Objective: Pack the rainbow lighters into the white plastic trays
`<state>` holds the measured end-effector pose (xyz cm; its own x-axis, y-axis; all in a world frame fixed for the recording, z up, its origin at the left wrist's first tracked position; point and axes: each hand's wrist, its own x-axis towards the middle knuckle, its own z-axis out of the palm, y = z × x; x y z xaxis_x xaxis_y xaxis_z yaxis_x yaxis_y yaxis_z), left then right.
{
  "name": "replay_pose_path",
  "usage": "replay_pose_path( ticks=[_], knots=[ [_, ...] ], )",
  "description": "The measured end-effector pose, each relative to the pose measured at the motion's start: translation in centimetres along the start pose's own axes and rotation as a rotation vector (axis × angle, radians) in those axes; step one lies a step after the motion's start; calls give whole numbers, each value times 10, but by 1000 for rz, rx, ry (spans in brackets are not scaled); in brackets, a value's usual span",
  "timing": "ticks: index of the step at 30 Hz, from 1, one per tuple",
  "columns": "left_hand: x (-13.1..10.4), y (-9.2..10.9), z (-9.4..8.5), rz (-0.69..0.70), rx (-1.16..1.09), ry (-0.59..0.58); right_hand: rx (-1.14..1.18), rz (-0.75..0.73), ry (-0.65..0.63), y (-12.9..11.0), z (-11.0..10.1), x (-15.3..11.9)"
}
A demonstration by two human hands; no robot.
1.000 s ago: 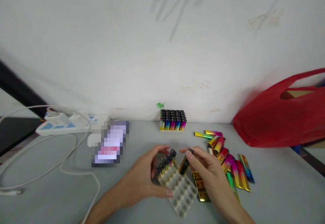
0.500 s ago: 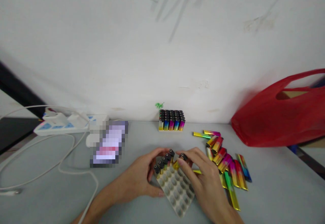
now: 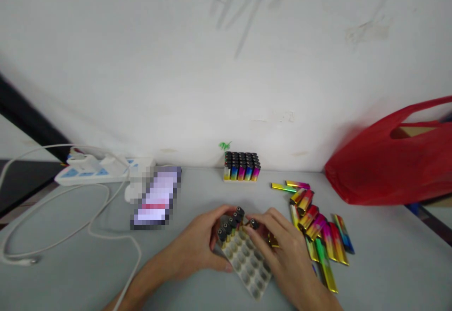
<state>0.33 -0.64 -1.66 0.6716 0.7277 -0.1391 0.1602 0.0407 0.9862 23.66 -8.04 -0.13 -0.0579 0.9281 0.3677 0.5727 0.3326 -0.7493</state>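
Observation:
My left hand point(image 3: 203, 240) grips the left side of a pale tray point(image 3: 249, 266) with rows of rounded hollows, holding it tilted above the desk. Several black-topped lighters point(image 3: 231, 224) stand in a row along the tray's far left edge, partly behind my left fingers. Between the thumb and fingers of my right hand point(image 3: 282, 240) is another lighter point(image 3: 253, 224), its black top showing at the tray's far right corner. My right fingers cover most of its body. To the right of that hand lies a loose heap of shiny multicoloured lighters point(image 3: 316, 224), some overlapping.
Against the wall stands a full block of upright lighters point(image 3: 242, 167) in a pale tray. A red bag point(image 3: 388, 160) sits at the right. On the left are a phone point(image 3: 157, 198), a white power strip point(image 3: 102, 172) and a looping white cable point(image 3: 95, 228).
The lighter in my right hand shifts slightly at the tray's far corner, and its yellow body is less visible. The whole view has moved a little; both hands keep their hold.

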Motion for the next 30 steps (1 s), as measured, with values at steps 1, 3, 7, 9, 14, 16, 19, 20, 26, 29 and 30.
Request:
replay_pose_path(
  ticks=[1,3,7,9,14,16,19,20,26,29,30],
  knots=[
    [0,-1,0,4,5,-9,8,11,-14,-1,0,0],
    [1,-3,-1,7,10,-33,39,54,-35,-4,0,-2],
    [4,-4,-3,-33,48,-39,108,154,-29,-7,-4,-3],
    [4,-5,-5,-48,56,-47,93,177,13,-5,-10,-1],
    [3,-8,-5,-29,-14,-41,-88,196,7,4,-36,6],
    [3,-8,-5,-23,-53,-38,-192,161,-80,6,-50,3],
    [3,-8,-4,-25,-98,-51,-286,84,-216,11,-71,-12],
    [4,-7,-4,-25,-109,-56,-318,78,-240,13,-76,-19],
    [4,-7,-4,-42,-135,-63,-472,54,-419,29,-75,-40],
    [3,-7,-3,-60,-130,-43,-554,71,-397,33,-63,-29],
    [2,-7,-2,-61,-129,-40,-572,79,-389,34,-59,-24]
  ],
)
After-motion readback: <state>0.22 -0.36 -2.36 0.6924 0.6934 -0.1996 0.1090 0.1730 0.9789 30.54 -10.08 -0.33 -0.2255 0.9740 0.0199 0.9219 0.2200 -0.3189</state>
